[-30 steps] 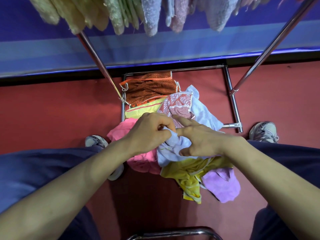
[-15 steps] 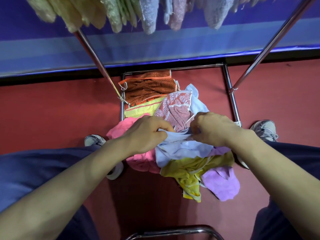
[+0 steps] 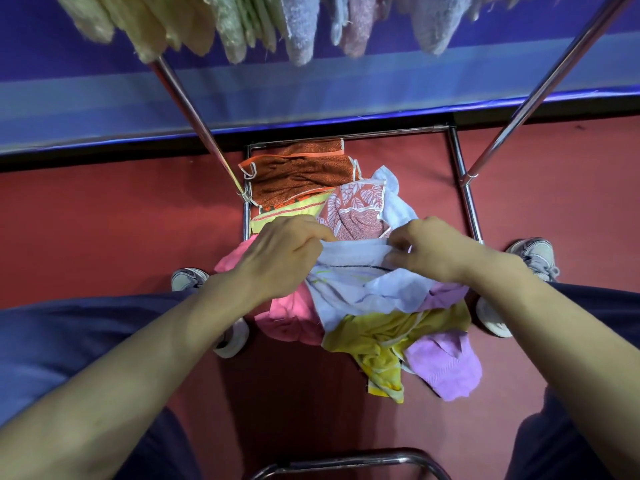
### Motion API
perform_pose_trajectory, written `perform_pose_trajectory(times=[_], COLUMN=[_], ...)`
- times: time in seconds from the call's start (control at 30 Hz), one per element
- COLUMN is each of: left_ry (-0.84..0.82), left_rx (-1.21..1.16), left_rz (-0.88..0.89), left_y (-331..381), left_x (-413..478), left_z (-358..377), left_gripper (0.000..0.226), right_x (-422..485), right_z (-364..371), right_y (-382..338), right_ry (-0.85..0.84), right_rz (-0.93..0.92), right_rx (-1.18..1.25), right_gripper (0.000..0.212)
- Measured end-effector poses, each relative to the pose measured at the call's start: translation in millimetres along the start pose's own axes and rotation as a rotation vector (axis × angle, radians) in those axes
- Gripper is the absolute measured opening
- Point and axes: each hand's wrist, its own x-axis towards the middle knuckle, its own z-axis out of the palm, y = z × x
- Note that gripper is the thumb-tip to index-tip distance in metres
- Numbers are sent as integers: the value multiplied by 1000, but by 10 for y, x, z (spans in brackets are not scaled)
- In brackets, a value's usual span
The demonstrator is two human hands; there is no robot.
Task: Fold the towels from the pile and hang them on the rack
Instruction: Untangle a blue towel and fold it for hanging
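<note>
At centre frame, both hands work the same piece: the left hand [image 3: 280, 258] pinches one end of the upper hem of a pale blue terry towel [image 3: 356, 285], fingers curled over the cloth, and the right hand [image 3: 436, 252] pinches the other end in the same way. Change noted against one second ago: the two hands then sat almost knuckle to knuckle over a bunched wad of this towel. Half a second ago the right hand had slid toward the right of the frame. Now the hands are apart and the hem runs taut between them, with a thin dark stripe showing across the cloth just below. The towel's lower part is not lifted; it lies draped on the loose pile of mixed coloured towels [image 3: 356, 213] at centre, over a pink towel [image 3: 291, 317] and a yellow towel [image 3: 377, 341], with a lilac towel [image 3: 446, 372] at lower right. My reading: the edge has been found and opened out, so folding can start once the cloth is raised free. The chrome tube rack [image 3: 194, 112] frames the pile, and a row of pale hung towels [image 3: 298, 29] crowds the top edge. Most of the pile is left to do. Risk, as I judge it: neighbouring cloth may drag up with the lift.
</note>
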Motion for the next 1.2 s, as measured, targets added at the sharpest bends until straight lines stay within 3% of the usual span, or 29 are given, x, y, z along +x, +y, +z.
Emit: perform_pose_trajectory(times=[0.23, 0.43, 0.53, 0.7, 1.03, 1.2], left_ry=[-13, -16, -4, -45, -111, -125], left_rx=[196, 179, 142, 147, 119, 109], left_rz=[131, 183, 179, 162, 210, 167], left_y=[-56, -69, -44, 92, 130, 137], left_x=[-14, -30, -42, -96, -127, -139], left_z=[-139, -92, -103, -118, -91, -85], left_gripper=[49, 28, 40, 83, 80, 70], right_x=[-106, -172, -199, -202, -177, -177], right_z=[-406, -487, -486, -488, -454, -431], right_y=[60, 73, 56, 72, 73, 83], right_ry=[189, 308, 354, 361, 432, 429], right_rz=[57, 98, 99, 122, 112, 77], right_rx=[309, 480, 545, 631, 499, 430], right_gripper=[22, 14, 12, 13, 25, 11])
